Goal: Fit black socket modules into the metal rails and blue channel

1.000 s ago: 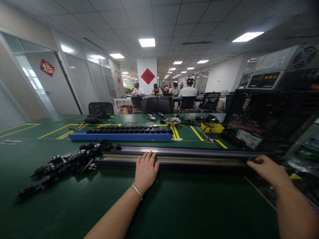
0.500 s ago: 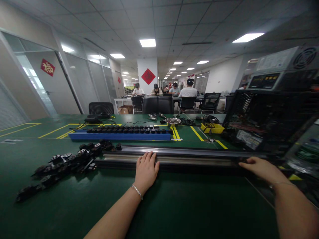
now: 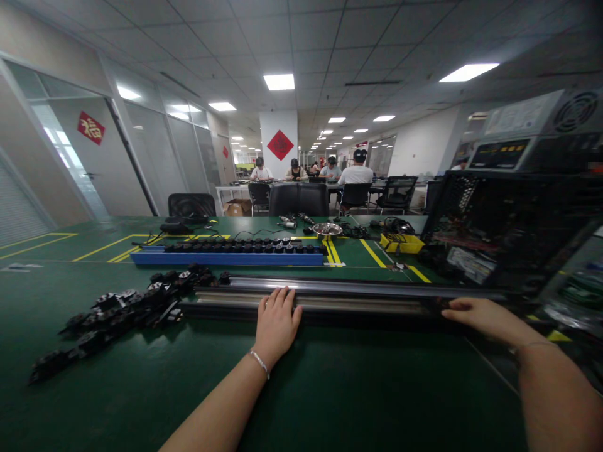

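Note:
A long dark rail with a tan-grey channel (image 3: pixel 358 304) lies crosswise on the green table (image 3: pixel 358 383). Across its left half rests my left hand (image 3: pixel 277 321), palm down, fingers stretched out flat. At the rail's right end is my right hand (image 3: pixel 480 319), thumb and fingers closed in a pinch around something small and dark that I cannot make out. Just behind runs a second long rail with a shiny grey channel (image 3: pixel 377 289). Many small black parts (image 3: pixel 113 314) are heaped in rows beside the rails' left ends.
Behind the rails stands a blue rack (image 3: pixel 226 258) lined with black parts. Farther back are a metal bowl (image 3: pixel 327 230), cables and a yellow bin (image 3: pixel 402 243). An open computer case (image 3: pixel 499 220) rises at right. Several people sit at a distant table.
My right hand has slid slightly to the left along the rail, still pinched. My left hand stays in the same place.

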The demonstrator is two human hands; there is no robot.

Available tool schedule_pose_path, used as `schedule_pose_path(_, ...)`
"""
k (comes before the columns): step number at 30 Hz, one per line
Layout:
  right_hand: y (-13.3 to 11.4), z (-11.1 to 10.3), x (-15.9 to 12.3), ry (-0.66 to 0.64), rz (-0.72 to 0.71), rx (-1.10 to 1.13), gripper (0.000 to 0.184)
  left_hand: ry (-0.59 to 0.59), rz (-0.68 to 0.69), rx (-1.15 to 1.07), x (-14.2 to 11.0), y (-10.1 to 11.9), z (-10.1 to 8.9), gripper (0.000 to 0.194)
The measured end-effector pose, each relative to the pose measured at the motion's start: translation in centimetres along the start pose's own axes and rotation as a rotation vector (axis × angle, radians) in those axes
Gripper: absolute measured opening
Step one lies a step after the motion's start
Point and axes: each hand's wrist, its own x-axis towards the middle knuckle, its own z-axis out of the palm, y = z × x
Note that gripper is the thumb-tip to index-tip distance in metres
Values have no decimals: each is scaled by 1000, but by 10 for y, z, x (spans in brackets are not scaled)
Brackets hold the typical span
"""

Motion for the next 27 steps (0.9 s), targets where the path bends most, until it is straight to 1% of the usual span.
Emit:
schedule_pose_path(6,-8,1,-1,-38,-15,39,38,14,1,5,0,0,1,42)
schedule_pose_path(14,-36,4,-13,-142,-132,117,38,16,4,7,0,0,1,42)
schedule_pose_path(17,-43,6,-15,-155,-159,114,40,17,5,4,0,0,2,42)
schedule_pose_path(22,-42,10,-10,-130,-203,78,35,16,3,7,0,0,2,42)
schedule_pose_path(27,-40,17,-4,-123,-244,69,34,15,2,11,0,0,1,42)
